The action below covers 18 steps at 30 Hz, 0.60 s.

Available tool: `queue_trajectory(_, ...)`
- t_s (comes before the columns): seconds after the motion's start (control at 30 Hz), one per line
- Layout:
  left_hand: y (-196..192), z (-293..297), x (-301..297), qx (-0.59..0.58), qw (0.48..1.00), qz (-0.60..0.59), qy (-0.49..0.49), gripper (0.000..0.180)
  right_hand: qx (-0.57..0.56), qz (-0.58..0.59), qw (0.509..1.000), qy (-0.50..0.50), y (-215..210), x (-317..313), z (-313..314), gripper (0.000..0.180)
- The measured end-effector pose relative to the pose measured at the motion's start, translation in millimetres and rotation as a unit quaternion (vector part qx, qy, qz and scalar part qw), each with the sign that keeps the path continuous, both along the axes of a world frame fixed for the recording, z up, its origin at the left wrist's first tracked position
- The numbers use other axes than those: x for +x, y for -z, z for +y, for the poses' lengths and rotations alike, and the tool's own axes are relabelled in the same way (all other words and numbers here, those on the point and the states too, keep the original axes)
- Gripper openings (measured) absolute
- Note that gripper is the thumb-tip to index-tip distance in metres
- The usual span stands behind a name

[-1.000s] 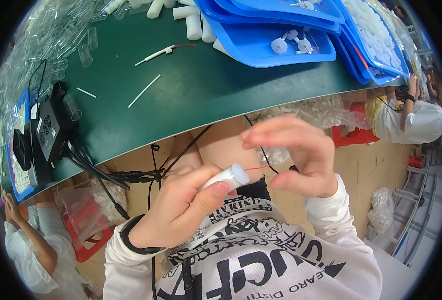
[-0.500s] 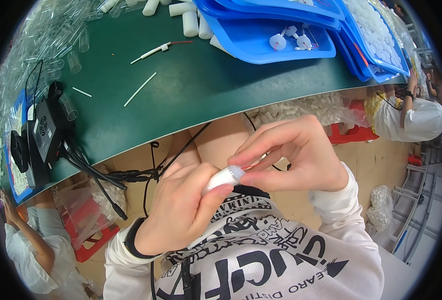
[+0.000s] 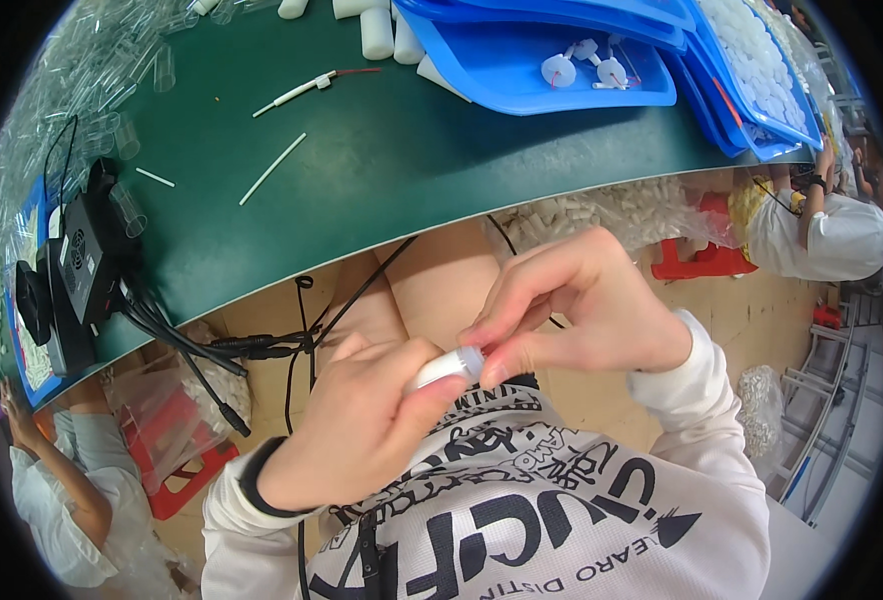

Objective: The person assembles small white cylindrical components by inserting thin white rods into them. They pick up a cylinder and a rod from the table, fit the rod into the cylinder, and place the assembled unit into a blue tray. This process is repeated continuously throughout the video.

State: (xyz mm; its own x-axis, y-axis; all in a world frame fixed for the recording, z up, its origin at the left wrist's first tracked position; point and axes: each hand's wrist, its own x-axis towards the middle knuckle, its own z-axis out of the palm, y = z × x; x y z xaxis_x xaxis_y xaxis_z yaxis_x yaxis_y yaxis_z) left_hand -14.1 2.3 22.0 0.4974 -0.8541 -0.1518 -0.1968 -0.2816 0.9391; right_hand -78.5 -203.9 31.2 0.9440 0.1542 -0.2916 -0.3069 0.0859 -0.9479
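Observation:
My left hand (image 3: 357, 415) is wrapped round a short white cylinder (image 3: 438, 371) that seems to sit in a clear sleeve, tilted up to the right above my lap. A translucent cap (image 3: 473, 361) shows at its free end. My right hand (image 3: 592, 315) has its thumb and forefinger closed at that cap, one on each side of it. Whatever the other right fingers hold is hidden behind them. On the green table (image 3: 382, 175) beyond lie a thin white stick (image 3: 273, 170), a shorter stick (image 3: 156, 177) and a white rod with a red wire (image 3: 302, 94).
Blue trays (image 3: 507, 75) at the back right hold white round caps with wires. Clear tubes (image 3: 92, 75) pile up at the far left, near a black device (image 3: 90, 250) with cables (image 3: 187, 350). White cylinders (image 3: 378, 35) stand at the back. Co-workers sit on both sides.
My right fingers have closed in at the capped end, and the red wire seen between them before is now mostly hidden. My left hand keeps its grip on the cylinder.

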Motion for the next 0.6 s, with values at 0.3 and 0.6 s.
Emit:
queue_trajectory(0.3, -2, 2, 10, -0.04, 0.997, -0.062, -0.023, 0.019, -0.162, -0.301, 0.931, 0.131, 9, -8, 20, 0.026)
queue_trajectory(0.6, -9, 1, -4, -0.092, 0.994, -0.013, -0.061, 0.018, -0.2, -0.409, 0.882, 0.12, 18, -14, 22, 0.021)
